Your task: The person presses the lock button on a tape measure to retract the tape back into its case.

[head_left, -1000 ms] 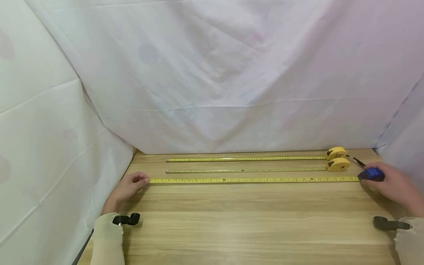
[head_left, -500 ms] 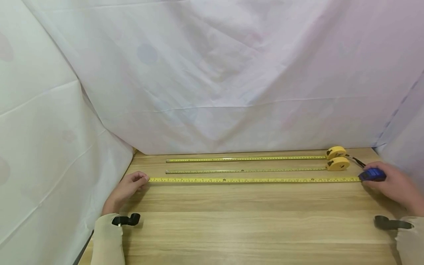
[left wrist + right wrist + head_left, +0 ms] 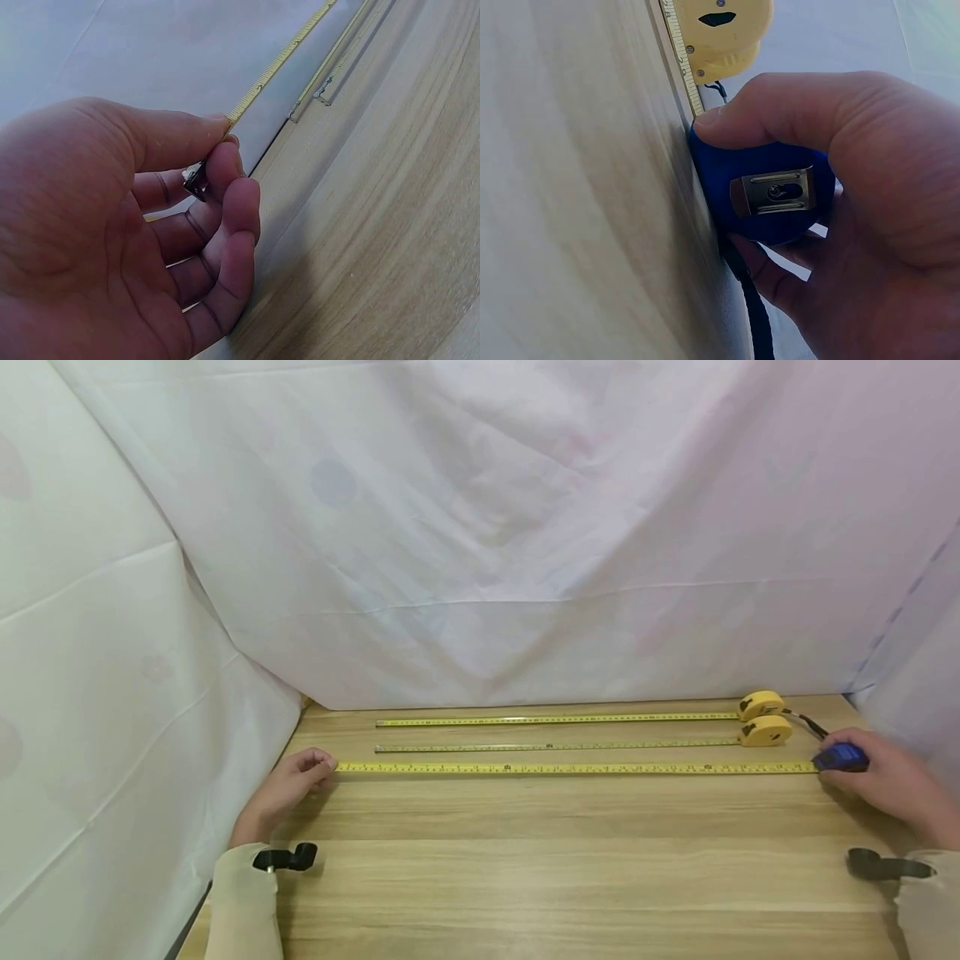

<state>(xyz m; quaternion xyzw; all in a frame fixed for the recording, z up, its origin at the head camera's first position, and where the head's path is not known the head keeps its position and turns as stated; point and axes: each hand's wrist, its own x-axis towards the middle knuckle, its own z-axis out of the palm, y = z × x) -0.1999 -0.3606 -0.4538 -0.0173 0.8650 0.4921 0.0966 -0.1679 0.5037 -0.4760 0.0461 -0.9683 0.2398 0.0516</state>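
Observation:
A blue tape measure (image 3: 735,165) with a metal belt clip and a dark wrist strap sits in my right hand (image 3: 896,777), thumb along its top near the blade's mouth. From it a long yellow blade (image 3: 577,768) runs straight left across the table. My left hand (image 3: 300,777) pinches the blade's far end between thumb and forefinger, and the metal end hook (image 3: 196,182) pokes out below the thumb. Behind lie two yellow tape measures, the farther one (image 3: 761,704) and the nearer one (image 3: 765,732), with their blades drawn out leftward, parallel to the held one.
The wood-grain table (image 3: 525,877) spans the foreground. White cloth hangs behind as a back wall (image 3: 480,527) and along the left side (image 3: 112,693). Black camera mounts stick out from both sleeves, left (image 3: 288,857) and right (image 3: 885,866).
Both hands keep their hold, and the blue tape measure shifts only very slightly. The two yellow tape measures stay where they were.

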